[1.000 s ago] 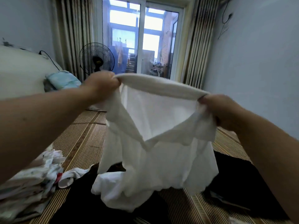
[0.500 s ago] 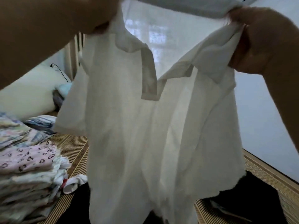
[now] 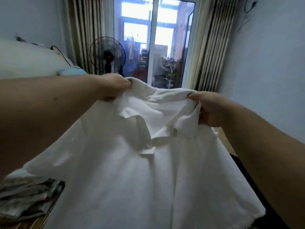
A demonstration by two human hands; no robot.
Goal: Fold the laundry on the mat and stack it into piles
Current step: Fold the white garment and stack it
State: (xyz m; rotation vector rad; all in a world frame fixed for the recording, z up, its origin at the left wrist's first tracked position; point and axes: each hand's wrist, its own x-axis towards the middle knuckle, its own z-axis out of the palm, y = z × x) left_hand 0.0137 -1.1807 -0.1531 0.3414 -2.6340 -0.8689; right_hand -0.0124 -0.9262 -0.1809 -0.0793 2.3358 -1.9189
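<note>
A white collared shirt (image 3: 132, 179) is spread out in front of me, its body billowing towards me and covering most of the mat. My left hand (image 3: 112, 87) grips the shirt's left shoulder by the collar. My right hand (image 3: 208, 109) grips the right shoulder, with fabric bunched in the fingers. The collar and placket face up between my hands. A stack of folded patterned clothes (image 3: 24, 195) sits at the lower left, blurred.
A woven mat (image 3: 33, 224) shows at the bottom left. Dark cloth (image 3: 257, 187) lies at the right under the shirt's edge. A standing fan (image 3: 107, 55), curtains and a glass door (image 3: 165, 47) are behind. A white pillow (image 3: 24, 60) lies at the left.
Both hands have come down from high up to chest level with the shirt. The shirt went from hanging straight down to flaring out flat over the mat.
</note>
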